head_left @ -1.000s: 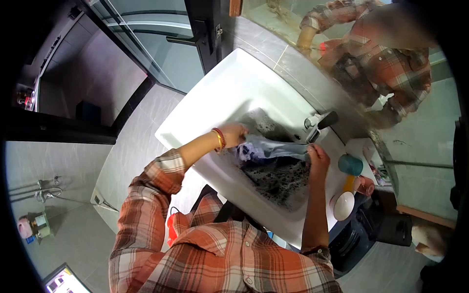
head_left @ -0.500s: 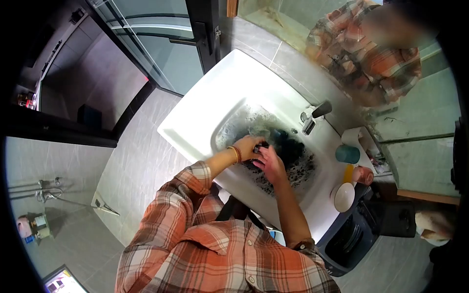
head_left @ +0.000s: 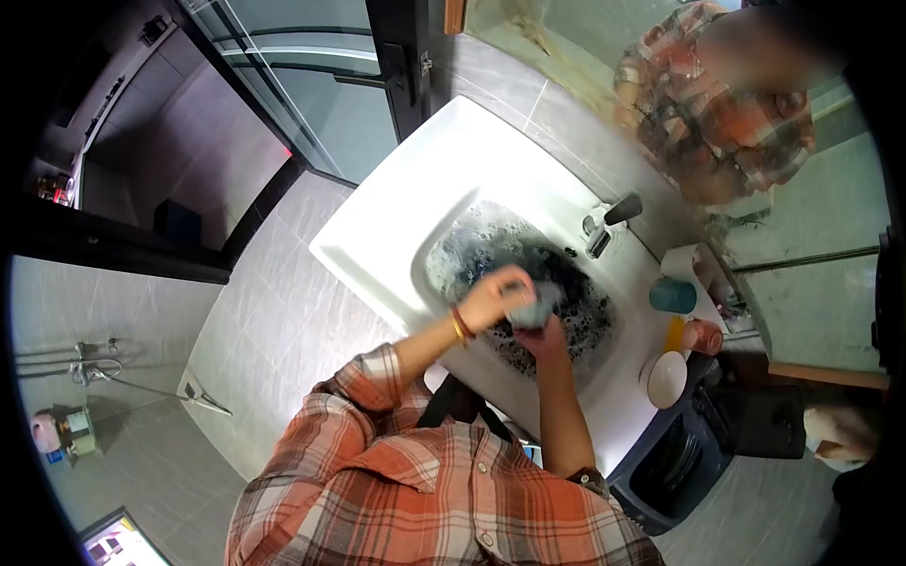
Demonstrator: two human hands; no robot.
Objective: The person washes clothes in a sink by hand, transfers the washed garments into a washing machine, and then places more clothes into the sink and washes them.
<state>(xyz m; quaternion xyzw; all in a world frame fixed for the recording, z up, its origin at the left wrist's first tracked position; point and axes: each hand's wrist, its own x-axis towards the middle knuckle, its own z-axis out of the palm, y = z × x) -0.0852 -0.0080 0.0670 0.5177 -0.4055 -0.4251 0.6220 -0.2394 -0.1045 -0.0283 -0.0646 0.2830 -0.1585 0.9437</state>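
A wet grey-blue piece of cloth (head_left: 538,307) is bunched between my hands above the soapy water in the white sink (head_left: 377,245). My left hand (head_left: 493,298), with bracelets at its wrist, has its fingers curled against the near left side of this cloth; they are somewhat blurred. From below, my right hand (head_left: 543,338) grips the same cloth, its fingers partly hidden behind it. Dark fabric (head_left: 564,274) lies in the water just beyond, among foam and bubbles. What kind of garment either piece is cannot be made out.
A faucet (head_left: 599,241) rises from the sink's back edge. On the right stand a teal cup (head_left: 671,295), a pink cup (head_left: 703,336), a yellow item (head_left: 675,332) and a white bowl (head_left: 664,379). A dark bin (head_left: 670,472) sits below; a mirror (head_left: 802,217) hangs beyond.
Grey-blue cloth now shows raised between my hands, where a small dark bunch was before. My left hand has shifted slightly down, and my right hand has turned to cup the cloth from beneath.
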